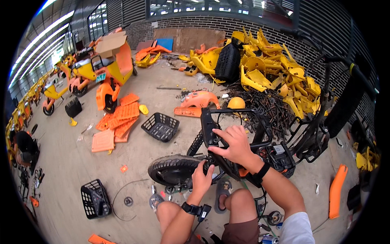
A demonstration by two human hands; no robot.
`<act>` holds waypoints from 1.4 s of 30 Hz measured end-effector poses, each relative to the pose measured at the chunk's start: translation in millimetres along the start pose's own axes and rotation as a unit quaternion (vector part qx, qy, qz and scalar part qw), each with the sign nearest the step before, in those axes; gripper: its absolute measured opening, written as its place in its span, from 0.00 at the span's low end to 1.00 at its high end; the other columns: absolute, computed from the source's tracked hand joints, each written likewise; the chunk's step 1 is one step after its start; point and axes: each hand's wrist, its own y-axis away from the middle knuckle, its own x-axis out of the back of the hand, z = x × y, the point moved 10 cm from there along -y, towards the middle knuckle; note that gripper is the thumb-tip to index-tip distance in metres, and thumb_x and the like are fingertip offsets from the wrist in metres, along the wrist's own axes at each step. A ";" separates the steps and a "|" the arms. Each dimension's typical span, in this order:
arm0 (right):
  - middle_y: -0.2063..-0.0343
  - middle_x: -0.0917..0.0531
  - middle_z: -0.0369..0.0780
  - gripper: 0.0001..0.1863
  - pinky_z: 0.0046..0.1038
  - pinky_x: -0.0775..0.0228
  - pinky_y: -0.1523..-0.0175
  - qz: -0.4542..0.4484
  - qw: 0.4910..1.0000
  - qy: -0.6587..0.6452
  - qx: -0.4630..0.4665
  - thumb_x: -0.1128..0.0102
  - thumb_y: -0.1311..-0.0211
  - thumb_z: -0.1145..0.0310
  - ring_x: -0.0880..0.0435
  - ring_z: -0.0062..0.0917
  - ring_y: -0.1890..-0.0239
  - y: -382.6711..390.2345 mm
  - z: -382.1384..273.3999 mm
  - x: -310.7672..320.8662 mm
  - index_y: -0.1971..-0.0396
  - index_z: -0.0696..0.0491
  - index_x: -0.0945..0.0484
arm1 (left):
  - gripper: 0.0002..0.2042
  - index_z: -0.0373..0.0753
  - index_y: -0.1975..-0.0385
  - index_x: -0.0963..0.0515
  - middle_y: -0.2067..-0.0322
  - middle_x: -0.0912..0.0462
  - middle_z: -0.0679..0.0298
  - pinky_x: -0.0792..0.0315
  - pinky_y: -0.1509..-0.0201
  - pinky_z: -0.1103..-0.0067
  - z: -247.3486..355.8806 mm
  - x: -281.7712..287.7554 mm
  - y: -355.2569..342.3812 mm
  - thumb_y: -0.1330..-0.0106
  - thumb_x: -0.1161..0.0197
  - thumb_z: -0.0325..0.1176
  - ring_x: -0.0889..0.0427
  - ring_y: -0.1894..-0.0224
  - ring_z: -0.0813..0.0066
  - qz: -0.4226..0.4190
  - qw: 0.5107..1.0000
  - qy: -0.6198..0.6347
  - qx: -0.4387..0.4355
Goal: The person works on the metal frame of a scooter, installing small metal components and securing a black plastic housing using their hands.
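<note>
A stripped black scooter frame [209,126] stands before me with its rear wheel [172,170] toward the left. My right hand [235,144] lies over the upper rear part of the frame, thumb and forefinger reaching across its edge, the other fingers curled. Lower down, my left hand [201,179] closes around a dark part beside the wheel, apparently the near shock absorber; my fingers hide most of it. Another coil-spring shock absorber [196,143] shows on the far side. Exposed wiring and a boxy part [280,150] sit in the frame's middle.
Black plastic baskets [160,127] [95,199] lie on the floor at left. Orange panels [120,118] and a yellow helmet-like shell [236,103] lie farther off. Yellow body panels [280,69] are heaped by the wall. Parked scooters [107,73] line the left. Loose tools and parts [270,227] lie near my feet.
</note>
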 end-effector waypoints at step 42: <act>0.84 0.28 0.38 0.34 0.32 0.42 0.62 -0.085 0.994 0.051 -0.039 0.28 0.60 0.35 0.27 0.34 0.77 -5.0 23.4 -4.7 0.86 0.52 0.31 | 0.23 0.36 0.52 0.19 0.67 0.15 0.45 0.23 0.57 0.65 14.2 15.6 -0.4 0.40 0.31 0.48 0.15 0.61 0.47 0.033 0.998 -0.049 0.018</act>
